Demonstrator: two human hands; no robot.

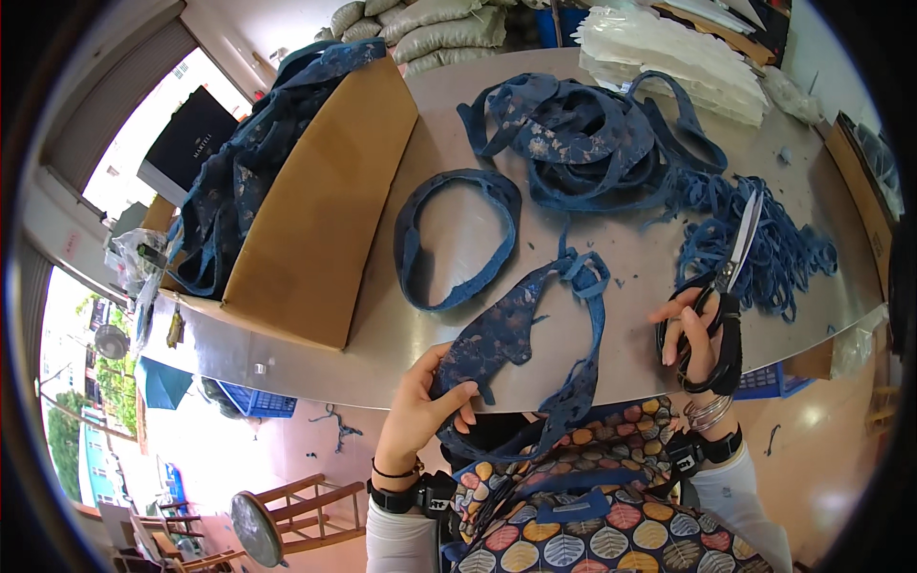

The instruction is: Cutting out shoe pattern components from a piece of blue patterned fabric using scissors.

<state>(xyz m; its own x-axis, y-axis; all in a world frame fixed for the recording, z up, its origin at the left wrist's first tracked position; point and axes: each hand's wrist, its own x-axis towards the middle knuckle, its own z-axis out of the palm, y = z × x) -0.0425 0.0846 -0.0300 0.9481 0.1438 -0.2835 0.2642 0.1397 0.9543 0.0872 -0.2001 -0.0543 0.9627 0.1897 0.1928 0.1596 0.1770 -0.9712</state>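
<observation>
My left hand [425, 406] pinches a dark blue flower-patterned fabric piece [492, 334] at the table's near edge. It has a curved, wavy outline, and a strip with a knotted loop runs from its far end back toward my apron. My right hand [699, 351] has its fingers in the black handles of a pair of scissors [740, 244]. The blades point away from me, over a tangled heap of thin blue fabric trimmings [774, 277]. Beyond the fabric piece lies a ring-shaped blue fabric band [408, 253]. A pile of similar bands [592, 143] rests farther back.
A cardboard box [320, 201] full of blue patterned fabric leans at the left of the metal table [449, 358]. White stacked sheets [669, 62] lie at the back right. Filled sacks [449, 38] are behind the table. A wooden stool [258, 530] stands on the floor at left.
</observation>
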